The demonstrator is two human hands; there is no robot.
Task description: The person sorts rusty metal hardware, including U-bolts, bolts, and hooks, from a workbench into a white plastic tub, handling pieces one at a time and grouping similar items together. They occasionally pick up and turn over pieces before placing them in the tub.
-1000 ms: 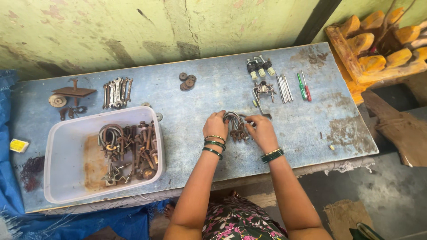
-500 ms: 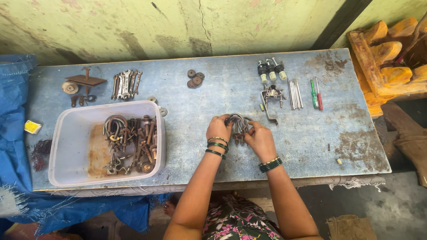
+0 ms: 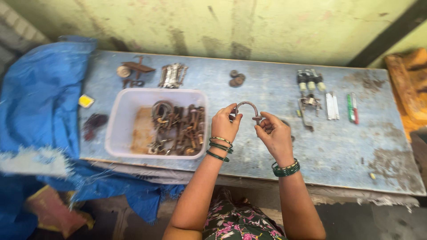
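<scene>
A rusty U-shaped bolt [image 3: 247, 106] is held up over the blue worktable [image 3: 338, 151], arch upward. My left hand [image 3: 226, 125] pinches its left leg and my right hand [image 3: 273, 133] grips its right leg near a nut. Both wrists wear green bangles. To the left of my hands stands a white plastic tub [image 3: 129, 129] holding a heap of rusty bolts and clamps [image 3: 178, 130].
Along the far edge lie a row of spanners [image 3: 172, 75], rusty round washers [image 3: 237, 79], small metal fittings [image 3: 310, 80], white rods [image 3: 331, 106] and a green and red pen pair [image 3: 352, 107]. A blue tarp [image 3: 40, 106] drapes the left end. An orange wooden frame [image 3: 407, 84] stands at right.
Both hands have lifted off the table, pulling one U-bolt up from the small pile they were sorting. The view has shifted right and closer.
</scene>
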